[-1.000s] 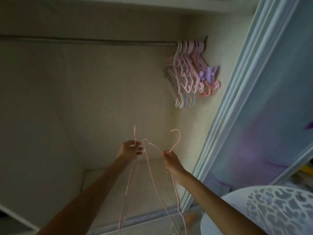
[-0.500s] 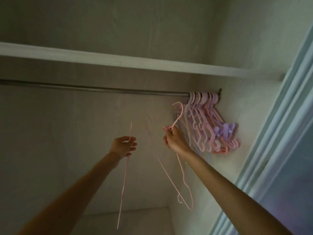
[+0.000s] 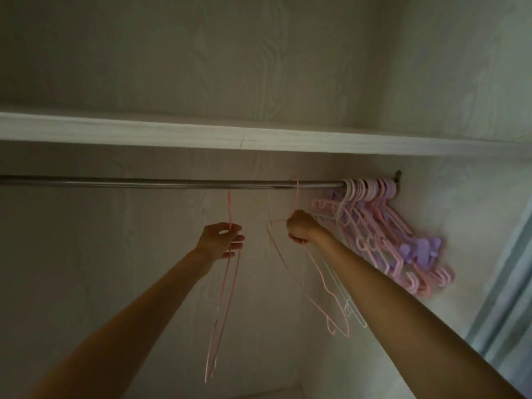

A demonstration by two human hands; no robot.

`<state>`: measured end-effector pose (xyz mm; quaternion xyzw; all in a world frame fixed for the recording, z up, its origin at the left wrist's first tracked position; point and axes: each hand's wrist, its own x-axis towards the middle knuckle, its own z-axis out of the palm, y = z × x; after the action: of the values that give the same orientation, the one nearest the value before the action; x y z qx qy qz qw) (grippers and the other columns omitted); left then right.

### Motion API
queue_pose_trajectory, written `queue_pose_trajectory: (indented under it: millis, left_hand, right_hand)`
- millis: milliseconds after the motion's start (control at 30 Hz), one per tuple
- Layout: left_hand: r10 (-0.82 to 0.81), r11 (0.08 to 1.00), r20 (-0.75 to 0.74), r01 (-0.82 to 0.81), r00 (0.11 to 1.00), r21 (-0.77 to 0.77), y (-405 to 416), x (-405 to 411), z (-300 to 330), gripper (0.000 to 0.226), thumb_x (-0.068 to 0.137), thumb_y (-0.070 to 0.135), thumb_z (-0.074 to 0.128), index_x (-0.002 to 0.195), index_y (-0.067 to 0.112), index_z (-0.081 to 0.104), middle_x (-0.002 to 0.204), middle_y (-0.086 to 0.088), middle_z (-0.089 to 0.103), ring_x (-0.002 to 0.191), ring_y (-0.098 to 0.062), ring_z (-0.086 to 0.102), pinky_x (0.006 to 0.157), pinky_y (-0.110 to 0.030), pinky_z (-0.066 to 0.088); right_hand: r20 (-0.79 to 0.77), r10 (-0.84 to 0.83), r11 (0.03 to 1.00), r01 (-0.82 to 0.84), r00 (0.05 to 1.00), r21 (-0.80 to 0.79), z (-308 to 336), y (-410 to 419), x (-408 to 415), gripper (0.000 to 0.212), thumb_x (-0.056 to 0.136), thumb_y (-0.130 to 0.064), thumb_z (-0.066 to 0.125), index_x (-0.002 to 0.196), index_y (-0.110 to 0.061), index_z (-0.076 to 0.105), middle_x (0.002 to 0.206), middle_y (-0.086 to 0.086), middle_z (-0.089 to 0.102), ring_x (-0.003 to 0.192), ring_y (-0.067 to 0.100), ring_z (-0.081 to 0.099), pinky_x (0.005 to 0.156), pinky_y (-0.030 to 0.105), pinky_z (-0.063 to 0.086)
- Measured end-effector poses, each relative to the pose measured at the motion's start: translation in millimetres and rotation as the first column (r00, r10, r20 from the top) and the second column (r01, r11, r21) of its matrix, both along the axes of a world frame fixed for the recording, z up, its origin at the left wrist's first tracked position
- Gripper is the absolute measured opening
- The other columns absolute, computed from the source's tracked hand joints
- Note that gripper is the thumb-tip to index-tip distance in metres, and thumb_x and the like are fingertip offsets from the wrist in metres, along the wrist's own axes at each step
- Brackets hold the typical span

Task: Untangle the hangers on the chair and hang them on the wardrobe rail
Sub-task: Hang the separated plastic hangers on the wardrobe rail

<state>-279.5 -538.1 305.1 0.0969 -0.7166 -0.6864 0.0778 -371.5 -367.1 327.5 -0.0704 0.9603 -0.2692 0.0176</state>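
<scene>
My right hand (image 3: 300, 230) grips a thin pink wire hanger (image 3: 312, 286) by its neck, and the hook reaches up over the metal wardrobe rail (image 3: 172, 184). In my left hand (image 3: 221, 240) I hold a second pink wire hanger (image 3: 221, 312) edge-on, below the rail, with its hook pointing up just short of the bar. Several pink, white and purple hangers (image 3: 383, 234) are bunched at the rail's right end against the side wall. The chair is out of view.
A white wooden shelf (image 3: 259, 138) runs across just above the rail. The wardrobe's back wall is behind it and the side wall is on the right. A pale sliding door frame (image 3: 506, 306) stands at the far right. The rail's left stretch carries nothing.
Both hands have risen towards the rail. My right hand has lifted its hanger until the hook reaches the bar, and my left hand has come up a little with its hanger.
</scene>
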Motion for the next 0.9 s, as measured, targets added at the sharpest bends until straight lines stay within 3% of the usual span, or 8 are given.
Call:
queue_pose_trajectory:
  millis: [67,133,233,300,400,567,767,900]
  left_hand:
    - [0.000,1.000,0.011,0.000,1.000,-0.016,-4,-6,-1,0.024,0.096,0.014,0.050,0.114,0.002,0.061,0.102,-0.012,0.064,0.082,-0.022,0.062,0.075,-0.027,0.048]
    - [-0.002,1.000,0.028,0.003,1.000,-0.023,-6,-11,-2,0.022,0.096,0.015,0.051,0.111,0.004,0.062,0.102,-0.012,0.065,0.086,-0.023,0.063,0.075,-0.027,0.049]
    - [-0.026,0.999,0.048,0.027,0.998,-0.020,-10,-17,-5,0.020,0.095,0.016,0.052,0.110,0.006,0.062,0.100,-0.010,0.065,0.079,-0.018,0.063,0.073,-0.026,0.049]
    - [-0.040,0.999,0.060,0.041,0.997,-0.019,-12,-20,-8,0.019,0.095,0.016,0.052,0.109,0.007,0.062,0.101,-0.010,0.066,0.082,-0.019,0.063,0.072,-0.026,0.049]
    - [-0.041,0.999,0.065,0.042,0.997,-0.019,-12,-24,-8,0.020,0.095,0.016,0.052,0.109,0.007,0.062,0.094,-0.007,0.067,0.081,-0.018,0.063,0.069,-0.024,0.049]
    - [-0.049,0.997,0.074,0.053,0.996,-0.048,-7,-25,-5,0.023,0.095,0.015,0.051,0.113,0.005,0.061,0.103,-0.010,0.064,0.091,-0.023,0.062,0.072,-0.024,0.049]
    - [-0.077,0.997,0.044,0.079,0.996,-0.024,-3,-28,-1,0.017,0.095,0.015,0.051,0.108,0.007,0.060,0.099,-0.010,0.064,0.077,-0.014,0.062,0.074,-0.025,0.049]
    - [-0.076,0.996,0.058,0.078,0.995,-0.034,0,-28,-1,0.018,0.095,0.015,0.052,0.108,0.007,0.061,0.103,-0.011,0.064,0.076,-0.014,0.062,0.072,-0.024,0.049]
  right_hand:
    - [0.061,-0.006,1.000,0.007,0.998,-0.017,-5,2,-2,0.021,0.088,-0.004,0.038,0.070,-0.004,0.048,0.069,0.014,0.058,0.057,0.025,0.055,0.054,0.028,0.044]
    - [0.084,-0.009,0.999,0.013,0.996,-0.045,-5,5,4,0.023,0.094,-0.013,0.037,0.096,0.003,0.054,0.080,0.015,0.062,0.064,0.023,0.061,0.054,0.027,0.048]
    - [-0.098,-0.029,0.988,0.043,0.995,0.150,4,14,14,0.063,0.099,-0.036,0.037,0.145,0.001,0.017,0.143,0.022,0.039,0.125,0.035,0.047,0.100,0.042,0.043]
    - [-0.399,-0.044,0.985,0.106,0.916,0.134,15,16,23,0.071,0.097,-0.041,0.041,0.147,-0.002,0.011,0.151,0.018,0.026,0.136,0.034,0.031,0.107,0.044,0.032]
    - [-0.739,0.023,0.983,0.117,0.673,0.138,29,15,15,0.060,0.091,-0.037,0.053,0.139,-0.007,0.034,0.135,0.014,0.043,0.123,0.031,0.041,0.099,0.042,0.039]
    - [-0.679,0.341,0.867,0.062,0.651,0.495,26,19,-15,0.050,0.093,-0.034,0.050,0.137,-0.012,0.041,0.135,0.010,0.046,0.125,0.029,0.041,0.104,0.041,0.028]
    - [-0.771,0.265,0.885,0.170,0.579,0.432,21,71,-27,0.050,0.084,-0.029,0.064,0.129,-0.010,0.053,0.129,0.013,0.054,0.120,0.033,0.047,0.101,0.040,0.024]
    - [-0.760,0.139,0.892,0.253,0.634,0.374,23,105,-34,0.054,0.079,-0.029,0.069,0.129,-0.013,0.054,0.134,0.013,0.051,0.124,0.035,0.044,0.103,0.044,0.028]
